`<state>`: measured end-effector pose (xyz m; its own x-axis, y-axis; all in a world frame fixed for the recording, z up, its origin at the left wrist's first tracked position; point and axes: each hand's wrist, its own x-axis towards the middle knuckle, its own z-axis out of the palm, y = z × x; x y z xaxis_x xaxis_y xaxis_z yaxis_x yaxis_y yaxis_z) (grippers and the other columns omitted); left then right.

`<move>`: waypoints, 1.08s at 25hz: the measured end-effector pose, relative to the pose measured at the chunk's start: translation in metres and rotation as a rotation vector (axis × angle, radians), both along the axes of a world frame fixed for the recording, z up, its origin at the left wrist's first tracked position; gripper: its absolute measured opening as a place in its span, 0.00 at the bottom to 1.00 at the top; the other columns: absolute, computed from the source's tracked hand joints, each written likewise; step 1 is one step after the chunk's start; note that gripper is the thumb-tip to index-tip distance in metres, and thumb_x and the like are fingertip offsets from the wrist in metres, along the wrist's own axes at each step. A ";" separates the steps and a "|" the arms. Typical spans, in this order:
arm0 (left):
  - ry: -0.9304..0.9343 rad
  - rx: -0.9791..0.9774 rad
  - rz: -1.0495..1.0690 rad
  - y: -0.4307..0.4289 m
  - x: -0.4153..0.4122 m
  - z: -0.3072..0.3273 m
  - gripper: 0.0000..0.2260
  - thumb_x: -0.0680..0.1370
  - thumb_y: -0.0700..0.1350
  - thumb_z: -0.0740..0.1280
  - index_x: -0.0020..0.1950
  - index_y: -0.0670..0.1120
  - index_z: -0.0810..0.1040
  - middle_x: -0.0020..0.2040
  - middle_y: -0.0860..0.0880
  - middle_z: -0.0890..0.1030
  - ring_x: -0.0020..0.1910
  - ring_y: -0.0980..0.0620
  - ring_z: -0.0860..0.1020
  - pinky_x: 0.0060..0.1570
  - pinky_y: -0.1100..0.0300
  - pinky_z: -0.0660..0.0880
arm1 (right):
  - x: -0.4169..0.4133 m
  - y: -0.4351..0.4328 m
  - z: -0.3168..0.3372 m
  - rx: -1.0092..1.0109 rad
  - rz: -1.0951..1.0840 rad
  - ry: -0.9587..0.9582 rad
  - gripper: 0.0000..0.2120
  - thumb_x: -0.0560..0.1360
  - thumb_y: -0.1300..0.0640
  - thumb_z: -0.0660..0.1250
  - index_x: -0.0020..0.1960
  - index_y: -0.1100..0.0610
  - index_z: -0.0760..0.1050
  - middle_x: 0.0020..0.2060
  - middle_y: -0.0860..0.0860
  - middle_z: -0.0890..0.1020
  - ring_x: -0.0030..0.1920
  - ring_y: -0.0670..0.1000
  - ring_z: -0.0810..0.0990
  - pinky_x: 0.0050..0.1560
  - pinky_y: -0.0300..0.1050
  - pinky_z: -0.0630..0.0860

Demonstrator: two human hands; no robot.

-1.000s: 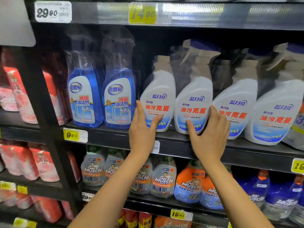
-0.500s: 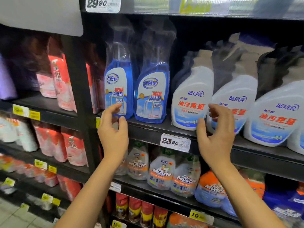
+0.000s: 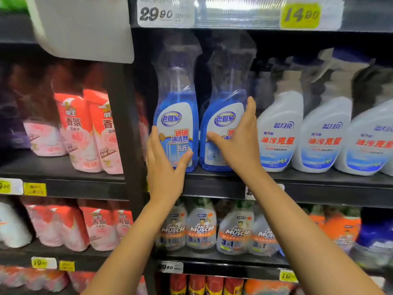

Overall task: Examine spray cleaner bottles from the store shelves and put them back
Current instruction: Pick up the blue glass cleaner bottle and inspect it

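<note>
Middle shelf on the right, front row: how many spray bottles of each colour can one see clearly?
Blue spray bottles: 2
White spray bottles: 3
Total: 5

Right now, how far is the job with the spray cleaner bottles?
Done: nothing that shows; every bottle stands on its shelf. In hand: the left hand touches the left blue bottle, the right hand the right blue bottle, neither lifted. Left: take them out, examine them, put them back.
</note>
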<state>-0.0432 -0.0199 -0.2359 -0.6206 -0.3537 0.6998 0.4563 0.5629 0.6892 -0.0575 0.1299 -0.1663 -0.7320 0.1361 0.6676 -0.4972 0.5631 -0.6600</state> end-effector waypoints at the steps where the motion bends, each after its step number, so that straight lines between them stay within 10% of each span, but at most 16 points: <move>1: 0.009 -0.012 0.019 -0.001 -0.001 -0.002 0.39 0.74 0.53 0.70 0.78 0.49 0.51 0.73 0.48 0.62 0.66 0.64 0.61 0.61 0.62 0.63 | -0.002 -0.001 0.000 -0.018 -0.050 -0.001 0.53 0.63 0.54 0.80 0.77 0.59 0.49 0.70 0.56 0.65 0.70 0.55 0.65 0.67 0.42 0.65; 8: 0.018 0.012 0.057 0.000 -0.005 -0.007 0.39 0.73 0.57 0.69 0.78 0.52 0.51 0.75 0.48 0.63 0.71 0.49 0.65 0.58 0.57 0.65 | 0.007 0.007 -0.011 -0.191 0.001 0.188 0.33 0.62 0.51 0.80 0.59 0.49 0.65 0.49 0.40 0.77 0.47 0.39 0.78 0.42 0.23 0.69; 19: 0.026 0.002 0.016 0.020 0.037 0.004 0.32 0.78 0.50 0.67 0.77 0.48 0.55 0.78 0.46 0.56 0.77 0.48 0.51 0.73 0.58 0.51 | 0.051 0.029 -0.019 -0.368 0.294 0.101 0.26 0.70 0.53 0.73 0.63 0.52 0.66 0.48 0.43 0.83 0.50 0.45 0.83 0.49 0.43 0.80; 27: -0.361 0.584 -1.076 0.055 0.117 -0.038 0.40 0.58 0.54 0.82 0.67 0.60 0.70 0.61 0.50 0.81 0.57 0.46 0.81 0.48 0.55 0.80 | 0.122 0.040 -0.063 -0.530 0.527 -0.036 0.24 0.68 0.51 0.74 0.61 0.47 0.71 0.53 0.51 0.83 0.53 0.53 0.83 0.49 0.48 0.81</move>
